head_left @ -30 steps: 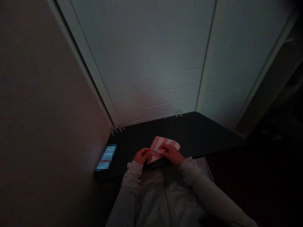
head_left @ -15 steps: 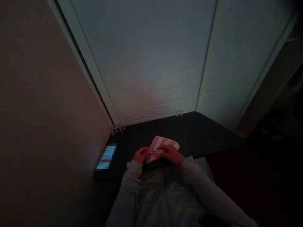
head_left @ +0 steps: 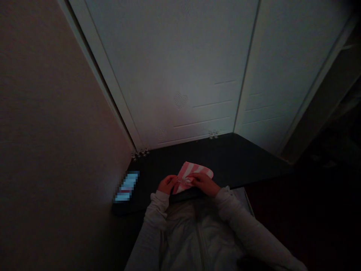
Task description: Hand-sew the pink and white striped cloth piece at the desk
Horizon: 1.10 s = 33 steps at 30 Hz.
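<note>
A flat pink-and-white striped piece (head_left: 199,169), cloth or paper, lies near the front edge of the black tabletop (head_left: 225,154). My left hand (head_left: 167,184) pinches at its left edge, fingertips together. My right hand (head_left: 205,183) reaches over it from the right, with fingers closed near its middle. Between the two hands, something thin and pale (head_left: 184,181), like a string or ribbon, shows against the stripes. The dim light leaves its exact shape unclear, and my fingers hide part of the piece.
A lit phone-like screen (head_left: 126,187), blurred into blocks, lies at the table's left side. Several small clear objects (head_left: 140,153) stand in the back left corner, with two more (head_left: 213,134) along the back edge. White panels (head_left: 180,67) rise behind; a wall (head_left: 56,131) borders the left.
Very little differs. The striped piece and my fingers have shifted slightly at the pale string-like part, while both hands keep hold in nearly the same place.
</note>
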### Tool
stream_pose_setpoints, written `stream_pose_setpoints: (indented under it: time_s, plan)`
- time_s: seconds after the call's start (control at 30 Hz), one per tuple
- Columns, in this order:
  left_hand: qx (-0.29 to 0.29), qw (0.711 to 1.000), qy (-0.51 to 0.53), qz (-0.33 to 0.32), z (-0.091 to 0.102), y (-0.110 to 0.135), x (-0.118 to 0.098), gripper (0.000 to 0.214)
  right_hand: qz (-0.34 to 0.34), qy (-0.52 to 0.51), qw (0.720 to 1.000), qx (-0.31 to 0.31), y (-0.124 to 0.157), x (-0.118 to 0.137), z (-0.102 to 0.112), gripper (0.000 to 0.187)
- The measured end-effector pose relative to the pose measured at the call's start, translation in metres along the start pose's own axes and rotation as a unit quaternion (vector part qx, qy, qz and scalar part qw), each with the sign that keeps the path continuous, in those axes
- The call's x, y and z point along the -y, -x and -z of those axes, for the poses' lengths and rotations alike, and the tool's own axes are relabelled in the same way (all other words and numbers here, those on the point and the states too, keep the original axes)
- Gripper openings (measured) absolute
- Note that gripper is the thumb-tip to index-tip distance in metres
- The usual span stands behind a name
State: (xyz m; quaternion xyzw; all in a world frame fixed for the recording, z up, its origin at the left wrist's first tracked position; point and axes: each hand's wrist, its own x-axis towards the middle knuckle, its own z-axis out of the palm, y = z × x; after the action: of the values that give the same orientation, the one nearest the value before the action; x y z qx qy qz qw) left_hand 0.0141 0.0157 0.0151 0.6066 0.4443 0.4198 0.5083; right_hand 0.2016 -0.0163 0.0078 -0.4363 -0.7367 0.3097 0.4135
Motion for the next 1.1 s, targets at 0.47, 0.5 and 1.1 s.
stream_pose_setpoints:
  time_s: [0.47, 0.5, 1.1]
  plan:
    - [0.009, 1.000, 0.007, 0.010, 0.001, -0.004, 0.005, 0.034, -0.012, 0.036, 0.998, -0.052, 0.000, -0.008, -0.005, 0.012]
    - [0.012, 1.000, 0.008, 0.009, 0.001, -0.004, 0.005, 0.034, -0.013, 0.037, 0.998, -0.055, 0.000, -0.008, -0.005, 0.012]
    - [0.036, 0.999, -0.013, -0.017, 0.004, -0.007, 0.016, 0.031, 0.001, 0.085, 0.994, -0.074, -0.001, -0.003, -0.007, 0.001]
